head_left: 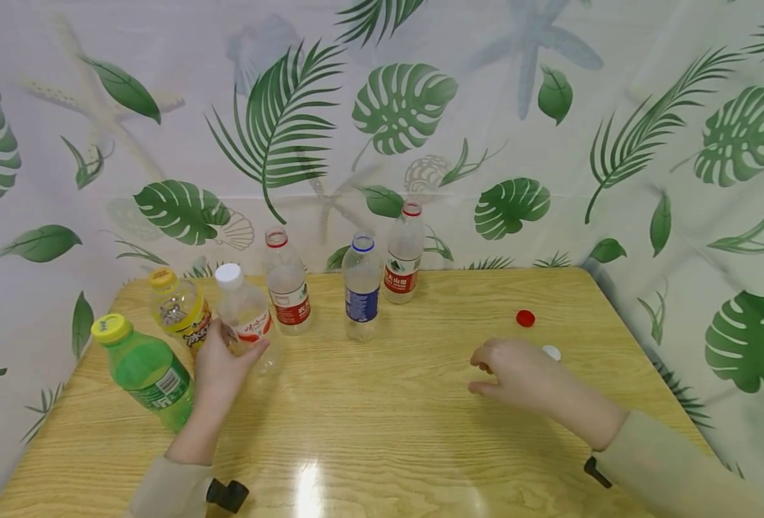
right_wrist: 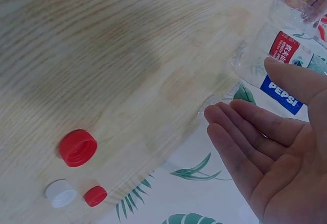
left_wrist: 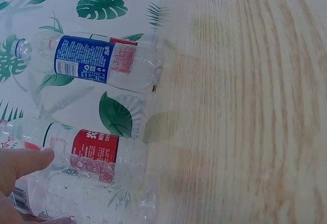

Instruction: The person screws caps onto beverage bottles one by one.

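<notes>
The left hand point(head_left: 219, 365) grasps a clear plastic bottle with a white cap and red-and-white label point(head_left: 242, 306), between a clear, yellow-labelled plastic bottle point(head_left: 178, 306) and an uncapped, clear plastic bottle with a red label point(head_left: 288, 288); whether the grasped bottle's base touches the pale wooden table point(head_left: 388, 439) is hard to tell. The right hand point(head_left: 518, 370), fingers relaxed, holds nothing near a round white plastic cap point(head_left: 552, 352).

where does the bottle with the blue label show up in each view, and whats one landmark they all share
Head: blue-labelled bottle upright, just left of centre.
Left wrist: upper left, sideways in the picture, its blue label facing the camera.
Right wrist: right side, its PEPSI label showing beside the right hand.
Shared landmark: wooden tabletop.
</notes>
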Motion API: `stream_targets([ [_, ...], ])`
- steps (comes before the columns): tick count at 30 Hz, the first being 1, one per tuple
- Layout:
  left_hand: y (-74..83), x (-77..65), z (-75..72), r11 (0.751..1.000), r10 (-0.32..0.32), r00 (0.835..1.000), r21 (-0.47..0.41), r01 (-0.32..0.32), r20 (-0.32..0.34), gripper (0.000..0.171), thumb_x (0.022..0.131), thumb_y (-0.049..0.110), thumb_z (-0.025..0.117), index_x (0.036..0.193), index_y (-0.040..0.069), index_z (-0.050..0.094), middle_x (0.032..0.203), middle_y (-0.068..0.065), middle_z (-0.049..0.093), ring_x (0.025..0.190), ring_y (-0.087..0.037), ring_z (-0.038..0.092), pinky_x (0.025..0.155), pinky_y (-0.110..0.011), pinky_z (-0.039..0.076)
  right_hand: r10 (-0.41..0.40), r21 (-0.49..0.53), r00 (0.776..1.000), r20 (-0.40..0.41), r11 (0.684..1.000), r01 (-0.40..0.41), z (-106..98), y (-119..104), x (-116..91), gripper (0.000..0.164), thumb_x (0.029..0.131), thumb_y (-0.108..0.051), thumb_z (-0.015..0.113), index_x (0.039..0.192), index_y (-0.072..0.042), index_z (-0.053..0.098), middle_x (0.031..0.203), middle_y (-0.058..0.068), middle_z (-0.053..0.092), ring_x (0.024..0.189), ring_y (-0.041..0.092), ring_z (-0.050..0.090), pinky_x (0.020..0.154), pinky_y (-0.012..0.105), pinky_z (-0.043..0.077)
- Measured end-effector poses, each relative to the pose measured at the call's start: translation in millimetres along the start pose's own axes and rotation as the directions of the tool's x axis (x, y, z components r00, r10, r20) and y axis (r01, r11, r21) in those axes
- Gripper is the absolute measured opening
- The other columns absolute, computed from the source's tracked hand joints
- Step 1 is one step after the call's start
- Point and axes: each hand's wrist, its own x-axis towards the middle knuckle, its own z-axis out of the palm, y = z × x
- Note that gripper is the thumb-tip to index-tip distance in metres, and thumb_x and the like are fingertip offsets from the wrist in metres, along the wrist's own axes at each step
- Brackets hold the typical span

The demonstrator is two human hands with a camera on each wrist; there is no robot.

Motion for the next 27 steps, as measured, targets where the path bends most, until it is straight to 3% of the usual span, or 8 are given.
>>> stream_targets([
  [9,-0.2,-1.9,0.8,1.0,0.004,1.0,-0.018,-0.004,0.007,0.084,0.097,0.02,0.079,0.159,-0.006,0.029,0.159,-0.032,0.044,0.151,-0.049,0.04,0.127,-0.062,0.032,0.015,0.01,0.999,0.037,1.0,-0.015,12,8,-1,0.03,0.09,-0.029,0.086,0.104,-0.004,0.076,0.088,0.003,0.071,0.073,0.01,0.063,0.063,0.028,0.055],
  [19,-1.2,-10.3,4.0,0.997,0.053,0.999,-0.056,-0.053,-0.006,0.089,0.1,0.019,0.075,0.166,0.0,0.018,0.166,-0.029,0.036,0.157,-0.046,0.033,0.131,-0.061,0.024,0.035,0.044,0.996,0.079,0.998,-0.038,17,13,-1,0.031,0.09,-0.028,0.086,0.105,-0.003,0.077,0.09,0.005,0.074,0.074,0.011,0.064,0.064,0.03,0.056],
  [27,5.8,-36.2,-0.7,0.997,0.022,0.999,-0.073,-0.019,0.042,0.096,0.107,0.031,0.065,0.168,-0.002,-0.002,0.175,-0.029,0.009,0.163,-0.047,0.013,0.133,-0.062,0.015,0.047,0.046,0.994,0.094,0.998,-0.051,18,16,0,0.036,0.09,-0.03,0.086,0.11,-0.002,0.077,0.093,0.006,0.074,0.077,0.013,0.067,0.066,0.032,0.058],
])
